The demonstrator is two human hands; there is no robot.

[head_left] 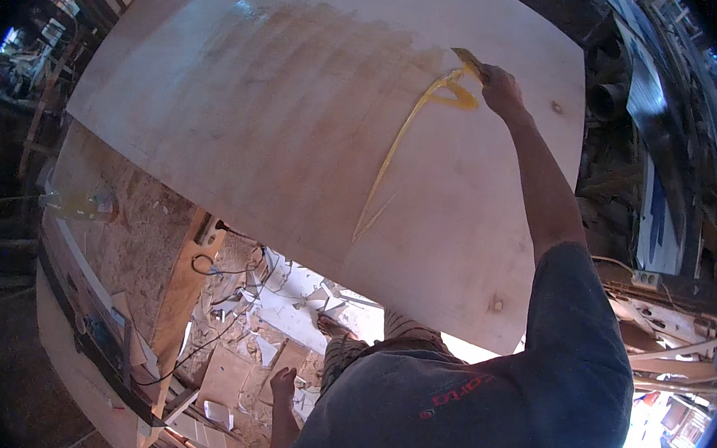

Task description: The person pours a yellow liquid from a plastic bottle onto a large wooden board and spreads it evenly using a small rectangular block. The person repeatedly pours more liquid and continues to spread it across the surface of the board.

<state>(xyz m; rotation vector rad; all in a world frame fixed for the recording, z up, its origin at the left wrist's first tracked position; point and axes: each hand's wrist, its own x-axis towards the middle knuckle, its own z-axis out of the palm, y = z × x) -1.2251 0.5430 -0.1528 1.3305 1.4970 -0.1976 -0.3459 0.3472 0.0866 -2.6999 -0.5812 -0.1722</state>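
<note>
A large pale plywood sheet (297, 150) lies in front of me. My right hand (501, 91) reaches to its far right part and grips a flat glue spreader (468, 61), whose edge is smeared yellow. Below the spreader, a thick bead of yellow glue (402, 138) runs down the sheet and curls into a loop at its upper end. Left of the bead, a thin, wet, brownish film (288, 56) covers much of the surface in streaks. My left hand (283, 382) hangs low at my side, away from the sheet, with its fingers curled and nothing visible in them.
Left of me stands a wooden bench (133, 213) with a yellow-stained clear container (79, 204) on it. A dark cable (239, 269) hangs from its edge. Offcuts and scraps (230, 375) litter the floor. Stacked boards (659, 105) and a power socket (645, 280) are on the right.
</note>
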